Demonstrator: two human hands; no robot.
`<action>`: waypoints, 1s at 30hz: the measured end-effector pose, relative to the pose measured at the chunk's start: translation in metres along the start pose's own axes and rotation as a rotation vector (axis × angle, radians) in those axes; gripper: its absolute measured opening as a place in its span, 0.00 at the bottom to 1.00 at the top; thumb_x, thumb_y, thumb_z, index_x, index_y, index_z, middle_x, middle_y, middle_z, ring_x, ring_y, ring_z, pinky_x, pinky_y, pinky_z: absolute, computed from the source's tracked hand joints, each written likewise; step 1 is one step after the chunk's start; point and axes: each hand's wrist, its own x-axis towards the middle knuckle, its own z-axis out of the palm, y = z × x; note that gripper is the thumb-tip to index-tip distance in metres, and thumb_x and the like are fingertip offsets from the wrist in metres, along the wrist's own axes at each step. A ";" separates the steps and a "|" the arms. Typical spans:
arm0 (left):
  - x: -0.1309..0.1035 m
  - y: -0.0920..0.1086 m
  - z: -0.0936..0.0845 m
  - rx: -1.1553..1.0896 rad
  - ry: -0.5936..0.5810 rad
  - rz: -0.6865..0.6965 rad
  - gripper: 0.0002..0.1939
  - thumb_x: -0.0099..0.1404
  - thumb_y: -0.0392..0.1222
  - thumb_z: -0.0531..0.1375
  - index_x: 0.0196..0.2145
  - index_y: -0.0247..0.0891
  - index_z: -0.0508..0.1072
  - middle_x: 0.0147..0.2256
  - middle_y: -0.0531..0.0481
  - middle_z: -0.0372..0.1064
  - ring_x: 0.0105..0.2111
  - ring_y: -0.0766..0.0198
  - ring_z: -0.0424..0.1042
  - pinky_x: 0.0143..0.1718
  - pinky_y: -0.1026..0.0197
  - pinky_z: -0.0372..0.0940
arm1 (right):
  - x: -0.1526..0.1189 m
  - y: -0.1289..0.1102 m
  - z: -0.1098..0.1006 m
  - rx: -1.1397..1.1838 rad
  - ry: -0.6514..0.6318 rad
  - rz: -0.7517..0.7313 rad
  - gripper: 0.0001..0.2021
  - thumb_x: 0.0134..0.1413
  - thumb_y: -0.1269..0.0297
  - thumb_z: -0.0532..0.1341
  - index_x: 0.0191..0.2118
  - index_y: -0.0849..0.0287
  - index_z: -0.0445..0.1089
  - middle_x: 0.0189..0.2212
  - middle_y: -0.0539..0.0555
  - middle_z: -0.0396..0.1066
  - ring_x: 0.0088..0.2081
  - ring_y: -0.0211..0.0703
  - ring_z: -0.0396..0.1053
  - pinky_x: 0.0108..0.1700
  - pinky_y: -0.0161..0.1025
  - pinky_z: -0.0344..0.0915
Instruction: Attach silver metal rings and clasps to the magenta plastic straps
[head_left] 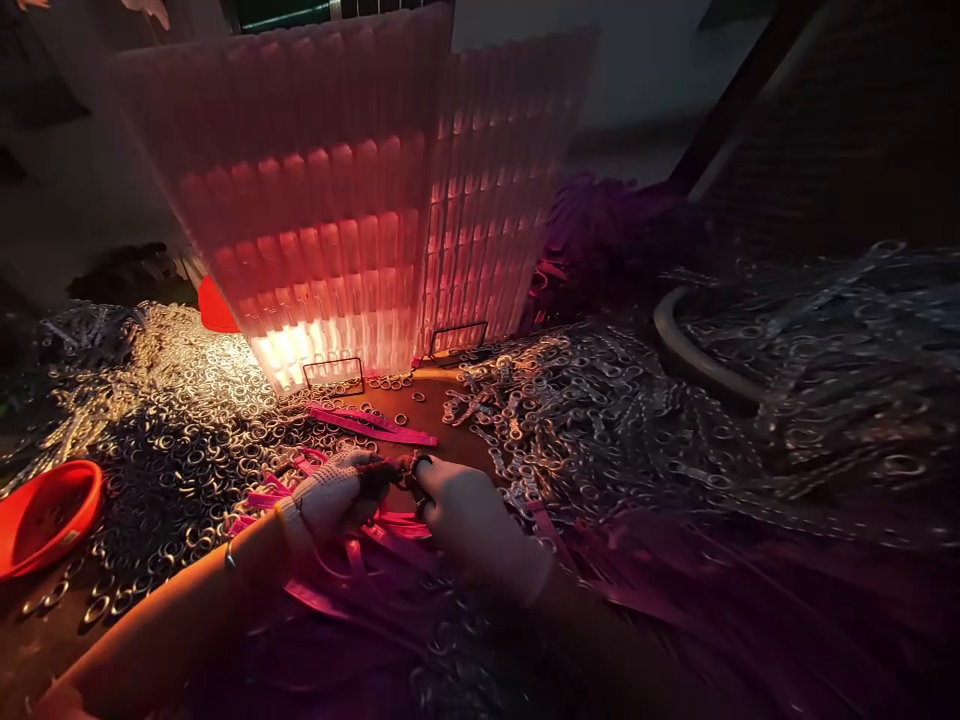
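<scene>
My left hand, in a pale dotted glove with dark fingertips, is closed at the middle of the view. Touching or nearly touching it, my right hand in a pale glove is closed too, with a dark ring-like piece at its fingers. What the fingertips pinch is too small and dark to make out. Pink straps lie under and around both hands. Just beyond them, a flat pink strap rests on the brown table among loose metal rings.
Upright translucent ribbed panels stand behind the hands on wire stands. Piled metal rings and a red scoop lie left. Heaped metal chain pieces and a curved rim are right, purple straps nearer.
</scene>
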 end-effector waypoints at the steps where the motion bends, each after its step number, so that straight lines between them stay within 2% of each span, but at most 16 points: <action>1: -0.002 -0.004 0.002 0.028 0.023 0.024 0.22 0.57 0.60 0.64 0.30 0.39 0.63 0.16 0.62 0.52 0.11 0.75 0.46 0.11 0.69 0.41 | -0.001 -0.003 0.000 -0.047 -0.017 -0.013 0.12 0.52 0.77 0.54 0.40 0.61 0.72 0.38 0.59 0.76 0.38 0.46 0.71 0.36 0.38 0.56; 3: -0.002 -0.008 0.006 0.140 0.067 0.076 0.21 0.60 0.61 0.61 0.29 0.40 0.63 0.14 0.63 0.50 0.11 0.74 0.48 0.13 0.68 0.44 | -0.004 -0.008 0.002 -0.121 -0.045 -0.039 0.13 0.54 0.77 0.54 0.41 0.62 0.72 0.38 0.60 0.75 0.38 0.46 0.71 0.36 0.38 0.55; 7: 0.001 -0.007 0.009 0.511 0.145 0.297 0.20 0.64 0.56 0.58 0.25 0.37 0.65 0.19 0.56 0.58 0.19 0.73 0.56 0.20 0.68 0.50 | -0.011 -0.008 0.008 -0.137 -0.041 -0.016 0.13 0.54 0.78 0.54 0.42 0.64 0.72 0.39 0.60 0.75 0.37 0.44 0.71 0.35 0.37 0.55; 9: 0.000 -0.008 0.009 0.569 0.133 0.356 0.19 0.65 0.54 0.58 0.25 0.36 0.66 0.22 0.55 0.60 0.22 0.72 0.57 0.22 0.68 0.51 | -0.013 -0.006 0.013 -0.129 -0.017 0.009 0.12 0.53 0.77 0.54 0.41 0.64 0.72 0.38 0.60 0.75 0.37 0.44 0.71 0.36 0.37 0.56; 11: -0.002 -0.010 0.008 0.443 0.067 0.259 0.19 0.65 0.56 0.58 0.28 0.37 0.66 0.20 0.57 0.58 0.18 0.72 0.54 0.19 0.67 0.49 | -0.013 -0.005 0.017 -0.119 0.021 0.017 0.12 0.53 0.77 0.54 0.40 0.64 0.73 0.38 0.60 0.75 0.37 0.46 0.71 0.36 0.38 0.56; 13: -0.004 -0.014 0.006 0.283 -0.004 0.150 0.20 0.66 0.59 0.56 0.31 0.39 0.64 0.17 0.59 0.54 0.14 0.73 0.51 0.17 0.66 0.47 | -0.013 -0.003 0.021 -0.054 0.073 0.019 0.14 0.53 0.76 0.55 0.42 0.63 0.73 0.39 0.60 0.75 0.38 0.46 0.71 0.37 0.38 0.57; 14: -0.005 -0.015 0.006 0.262 -0.015 0.140 0.20 0.66 0.59 0.55 0.31 0.39 0.64 0.17 0.60 0.54 0.14 0.72 0.51 0.17 0.66 0.47 | -0.012 -0.002 0.023 -0.008 0.094 0.019 0.15 0.52 0.76 0.55 0.44 0.62 0.73 0.39 0.59 0.76 0.39 0.46 0.72 0.38 0.37 0.58; 17: -0.004 -0.016 0.007 0.520 0.053 0.309 0.14 0.66 0.49 0.56 0.28 0.37 0.65 0.20 0.55 0.61 0.19 0.71 0.58 0.22 0.66 0.52 | -0.011 -0.002 0.026 0.042 0.125 0.023 0.14 0.52 0.75 0.56 0.43 0.62 0.73 0.37 0.58 0.76 0.38 0.47 0.71 0.37 0.37 0.58; 20: 0.002 -0.015 0.008 0.802 0.111 0.468 0.08 0.63 0.37 0.56 0.26 0.36 0.68 0.25 0.52 0.68 0.26 0.68 0.63 0.28 0.65 0.54 | -0.010 -0.004 0.025 -0.052 0.137 0.003 0.10 0.52 0.74 0.56 0.38 0.63 0.73 0.36 0.61 0.75 0.36 0.47 0.70 0.37 0.38 0.58; 22: 0.005 -0.016 0.008 0.815 0.110 0.453 0.07 0.62 0.35 0.56 0.27 0.36 0.70 0.26 0.51 0.69 0.27 0.66 0.64 0.28 0.65 0.55 | -0.011 -0.005 0.021 -0.087 0.110 0.025 0.11 0.53 0.75 0.55 0.39 0.63 0.73 0.38 0.61 0.75 0.38 0.47 0.70 0.38 0.38 0.59; 26: 0.006 -0.020 0.008 0.605 0.116 0.320 0.13 0.66 0.43 0.55 0.28 0.35 0.73 0.22 0.52 0.67 0.22 0.68 0.61 0.24 0.65 0.55 | -0.012 -0.002 0.005 -0.066 -0.061 0.072 0.15 0.52 0.76 0.55 0.46 0.62 0.70 0.42 0.60 0.75 0.42 0.47 0.72 0.40 0.37 0.59; 28: 0.004 -0.022 0.010 0.593 0.110 0.341 0.13 0.66 0.43 0.55 0.29 0.34 0.75 0.25 0.50 0.72 0.25 0.66 0.65 0.28 0.64 0.58 | -0.012 0.000 -0.001 -0.063 -0.151 0.084 0.15 0.52 0.76 0.56 0.46 0.62 0.70 0.41 0.60 0.76 0.42 0.48 0.74 0.38 0.37 0.59; 30: 0.003 -0.025 0.013 0.659 0.114 0.395 0.10 0.64 0.38 0.56 0.30 0.34 0.76 0.30 0.48 0.76 0.30 0.64 0.69 0.32 0.64 0.60 | -0.011 0.000 -0.005 -0.090 -0.206 0.131 0.14 0.52 0.75 0.57 0.44 0.61 0.71 0.38 0.60 0.78 0.39 0.50 0.75 0.35 0.38 0.58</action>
